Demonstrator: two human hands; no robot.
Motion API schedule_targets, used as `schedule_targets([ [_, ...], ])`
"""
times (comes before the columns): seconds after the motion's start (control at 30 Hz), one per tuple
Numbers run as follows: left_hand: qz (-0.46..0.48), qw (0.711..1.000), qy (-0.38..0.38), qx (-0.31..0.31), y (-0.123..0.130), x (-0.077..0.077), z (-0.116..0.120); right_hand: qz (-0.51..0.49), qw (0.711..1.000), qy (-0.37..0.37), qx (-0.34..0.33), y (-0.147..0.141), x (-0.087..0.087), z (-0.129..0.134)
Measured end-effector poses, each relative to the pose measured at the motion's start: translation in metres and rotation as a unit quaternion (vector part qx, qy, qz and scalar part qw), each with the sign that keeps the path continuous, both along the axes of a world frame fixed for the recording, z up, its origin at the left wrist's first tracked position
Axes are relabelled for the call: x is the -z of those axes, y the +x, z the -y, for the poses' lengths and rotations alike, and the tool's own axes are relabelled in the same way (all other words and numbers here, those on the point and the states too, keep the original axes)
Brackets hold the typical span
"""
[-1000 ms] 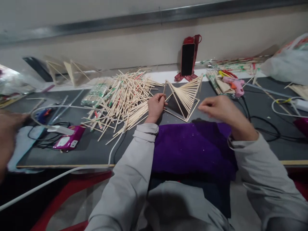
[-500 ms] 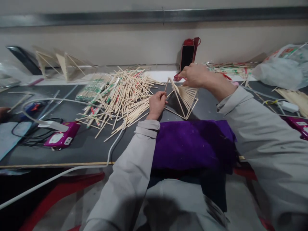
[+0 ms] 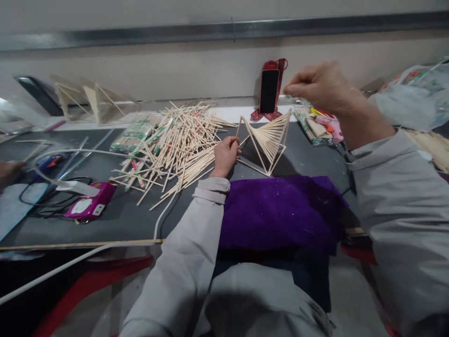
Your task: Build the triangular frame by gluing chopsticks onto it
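A fan-like frame of thin wooden sticks (image 3: 271,140) stands on the dark table, its sticks crossing in a twisted surface. My left hand (image 3: 226,153) is closed on an edge stick at the frame's left side. Raised above and to the right of the frame is my right hand (image 3: 317,84), blurred, with its fingers drawn together; whether it holds anything is too unclear to tell. A big heap of loose sticks (image 3: 185,135) lies left of the frame. A purple cloth (image 3: 280,210) covers the table's front edge below it.
A phone (image 3: 269,91) leans upright behind the frame. Packaged sticks (image 3: 312,126) lie at the back right, near a plastic bag (image 3: 414,100). On the left are a magenta power strip (image 3: 91,203), a white cable (image 3: 157,227), two stick models (image 3: 94,100) and another person's hand (image 3: 9,172).
My right hand has risen and moved right, away from the frame, uncovering its top right corner and the packets behind. My left hand keeps its hold. The view has shifted slightly.
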State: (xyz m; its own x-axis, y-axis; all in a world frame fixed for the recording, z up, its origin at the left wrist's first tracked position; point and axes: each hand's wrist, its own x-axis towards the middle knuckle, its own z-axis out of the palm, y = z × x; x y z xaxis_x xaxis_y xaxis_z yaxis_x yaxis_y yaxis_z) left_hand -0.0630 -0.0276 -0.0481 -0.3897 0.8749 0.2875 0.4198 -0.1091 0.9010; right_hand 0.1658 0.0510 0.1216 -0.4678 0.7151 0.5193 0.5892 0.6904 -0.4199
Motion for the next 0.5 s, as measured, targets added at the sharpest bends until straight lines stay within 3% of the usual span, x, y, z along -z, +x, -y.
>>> schedule_targets([
  [0.17,0.004,1.0,-0.003,-0.004,0.0,-0.002,0.001,-0.253,0.963,0.089,-0.027,0.053,-0.013,0.004],
  [0.3,0.008,1.0,0.002,0.0,0.0,-0.001,0.001,-0.341,0.932,0.119,-0.021,0.094,-0.012,0.016],
  [0.4,0.007,1.0,0.011,0.0,-0.001,0.002,-0.002,-0.315,0.944,0.091,0.031,0.112,0.011,0.029],
  [0.5,0.004,1.0,0.014,-0.003,-0.002,0.003,-0.005,-0.19,0.979,-0.03,0.066,0.117,0.056,0.037],
])
